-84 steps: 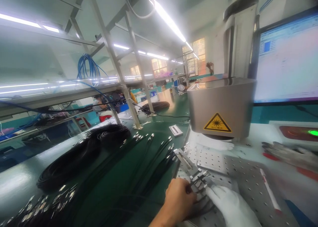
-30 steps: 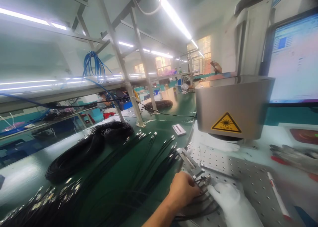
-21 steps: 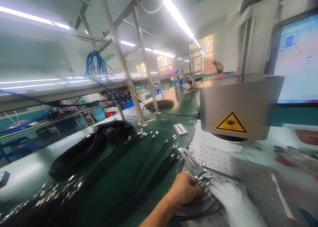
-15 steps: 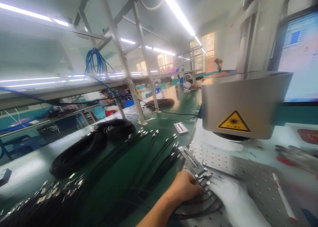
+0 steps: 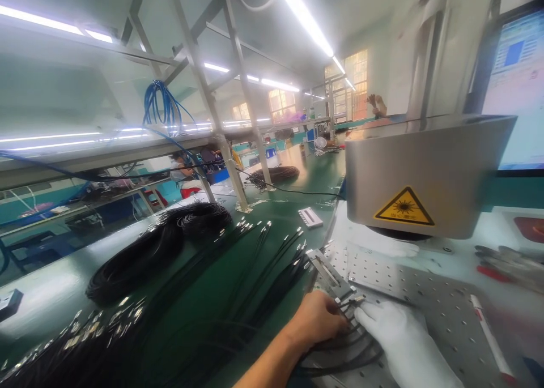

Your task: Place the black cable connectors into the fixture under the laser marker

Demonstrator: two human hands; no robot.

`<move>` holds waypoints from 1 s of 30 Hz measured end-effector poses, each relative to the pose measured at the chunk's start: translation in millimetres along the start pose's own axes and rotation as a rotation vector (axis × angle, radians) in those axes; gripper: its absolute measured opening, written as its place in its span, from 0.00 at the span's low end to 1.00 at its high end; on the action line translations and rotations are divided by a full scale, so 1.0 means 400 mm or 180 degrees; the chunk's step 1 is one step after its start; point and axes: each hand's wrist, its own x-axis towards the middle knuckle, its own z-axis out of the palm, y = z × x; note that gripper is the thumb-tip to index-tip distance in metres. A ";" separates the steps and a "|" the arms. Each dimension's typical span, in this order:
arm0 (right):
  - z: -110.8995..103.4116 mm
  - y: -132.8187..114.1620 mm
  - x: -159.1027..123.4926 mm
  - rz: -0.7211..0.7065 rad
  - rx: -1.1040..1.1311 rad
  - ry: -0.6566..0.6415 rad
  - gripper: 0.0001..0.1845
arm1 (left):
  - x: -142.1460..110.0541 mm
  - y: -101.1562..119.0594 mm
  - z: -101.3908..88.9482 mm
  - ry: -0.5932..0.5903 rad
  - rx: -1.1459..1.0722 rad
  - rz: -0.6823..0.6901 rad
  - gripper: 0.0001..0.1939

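A: Black cable ends (image 5: 346,307) with metal tips, lying on the perforated metal plate (image 5: 429,300) just below the slim metal fixture (image 5: 329,272). Bare left hand (image 5: 317,320) curled over them, fingers closed on the bunch.

B: Right hand (image 5: 399,342), white glove, fingertips touching the same tips; how tight the hold, cannot tell.

A: Noted. Laser head (image 5: 420,173) with yellow warning label above the plate. Coiled black cables (image 5: 157,246) well apart on the green bench (image 5: 46,303).

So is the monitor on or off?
On. The monitor glows bright, with a blue block and rows of text showing, too blurred to read.
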 end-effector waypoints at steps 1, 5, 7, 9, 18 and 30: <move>0.009 -0.002 -0.001 0.0033 -0.0020 -0.0102 0.13 | 0.002 0.001 0.003 0.0007 0.0071 -0.0011 0.07; 0.062 -0.005 -0.010 0.0187 -0.0022 -0.0451 0.19 | -0.002 0.021 0.033 0.0294 0.0880 -0.0077 0.06; 0.086 0.002 -0.009 0.0279 0.0129 -0.0523 0.21 | -0.010 0.032 0.049 0.0370 0.1385 -0.0140 0.13; 0.101 0.013 -0.004 0.0411 0.0346 -0.0753 0.19 | -0.015 0.034 0.055 0.0335 0.1539 -0.0133 0.16; 0.072 -0.028 0.014 0.1405 0.0818 -0.0779 0.23 | -0.021 -0.012 -0.034 0.0853 -0.0254 0.0388 0.12; 0.046 -0.032 0.021 0.1998 0.1109 -0.0929 0.23 | -0.047 -0.035 0.002 0.0872 0.0802 0.0760 0.13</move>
